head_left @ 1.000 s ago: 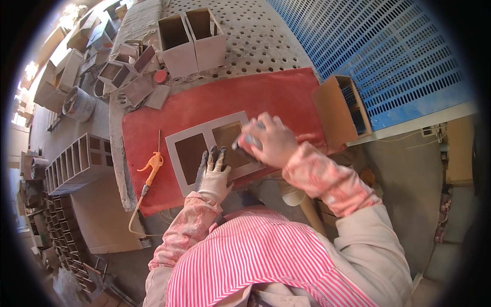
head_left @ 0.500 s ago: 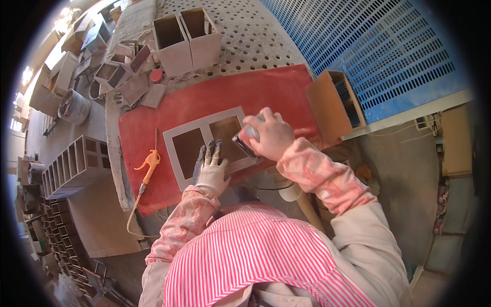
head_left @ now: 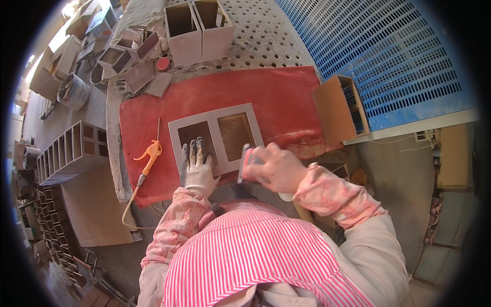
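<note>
The tool (head_left: 244,161) in the right hand (head_left: 279,166) has turned, long axis pointing bodyward.

Frame (head_left: 218,138) on mat (head_left: 286,100), air gun (head_left: 151,153) to its left, box (head_left: 331,111) to its right

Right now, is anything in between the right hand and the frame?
Yes, the tool that the right hand holds. It's by the near edge of the frame, toward the right. Nothing else visible is in the way.
</note>
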`<state>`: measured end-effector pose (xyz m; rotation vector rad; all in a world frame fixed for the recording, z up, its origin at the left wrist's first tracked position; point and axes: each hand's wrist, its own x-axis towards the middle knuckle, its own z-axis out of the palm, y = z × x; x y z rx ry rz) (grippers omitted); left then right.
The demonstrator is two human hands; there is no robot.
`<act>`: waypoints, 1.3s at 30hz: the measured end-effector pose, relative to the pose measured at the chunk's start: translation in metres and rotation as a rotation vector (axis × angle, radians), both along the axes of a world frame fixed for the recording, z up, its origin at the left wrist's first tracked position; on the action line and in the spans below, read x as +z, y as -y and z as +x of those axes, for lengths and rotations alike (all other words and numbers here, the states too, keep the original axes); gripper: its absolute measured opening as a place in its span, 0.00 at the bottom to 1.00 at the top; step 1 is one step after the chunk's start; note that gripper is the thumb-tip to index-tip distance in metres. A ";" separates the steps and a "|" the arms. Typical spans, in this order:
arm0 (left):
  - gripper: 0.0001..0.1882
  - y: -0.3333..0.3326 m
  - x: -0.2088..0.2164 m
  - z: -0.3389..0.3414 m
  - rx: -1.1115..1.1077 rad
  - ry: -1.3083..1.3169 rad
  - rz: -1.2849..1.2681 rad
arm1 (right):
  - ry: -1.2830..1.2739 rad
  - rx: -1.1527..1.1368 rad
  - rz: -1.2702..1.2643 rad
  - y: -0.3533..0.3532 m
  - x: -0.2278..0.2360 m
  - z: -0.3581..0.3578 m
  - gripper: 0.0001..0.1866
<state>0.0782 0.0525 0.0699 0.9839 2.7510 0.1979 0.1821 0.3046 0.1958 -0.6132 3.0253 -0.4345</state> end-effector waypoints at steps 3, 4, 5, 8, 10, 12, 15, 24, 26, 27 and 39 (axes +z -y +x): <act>0.34 0.001 -0.004 -0.001 -0.010 -0.005 0.060 | 0.109 0.217 -0.123 0.009 0.006 -0.005 0.14; 0.32 0.002 -0.005 -0.001 -0.016 -0.018 0.085 | 0.119 0.116 -0.046 0.012 0.008 -0.004 0.14; 0.30 0.002 -0.007 -0.001 -0.014 -0.025 0.096 | 0.106 0.076 -0.024 0.005 0.013 -0.003 0.14; 0.28 0.003 -0.010 -0.001 -0.047 -0.071 0.109 | 0.166 -0.116 0.131 -0.014 0.020 -0.006 0.11; 0.27 0.002 -0.011 -0.001 -0.029 -0.038 0.116 | 0.078 -0.073 0.012 -0.013 0.016 -0.012 0.10; 0.27 0.001 -0.011 -0.001 -0.023 -0.024 0.118 | 0.033 -0.007 -0.015 0.004 0.007 -0.015 0.09; 0.27 0.001 -0.009 0.000 0.001 0.005 0.135 | 0.100 -0.057 -0.035 0.027 0.002 -0.009 0.13; 0.26 -0.001 -0.007 -0.003 -0.035 0.043 0.029 | 0.074 -0.377 0.070 -0.056 -0.008 -0.097 0.21; 0.25 -0.001 -0.007 -0.003 -0.029 0.032 0.051 | 0.090 -0.449 0.115 -0.060 -0.014 -0.149 0.24; 0.25 -0.001 -0.007 -0.003 -0.027 0.030 0.054 | 0.101 -0.452 0.085 -0.061 -0.013 -0.173 0.27; 0.29 -0.002 0.001 -0.002 -0.030 0.043 0.017 | 0.117 -0.171 0.027 -0.062 0.003 -0.068 0.21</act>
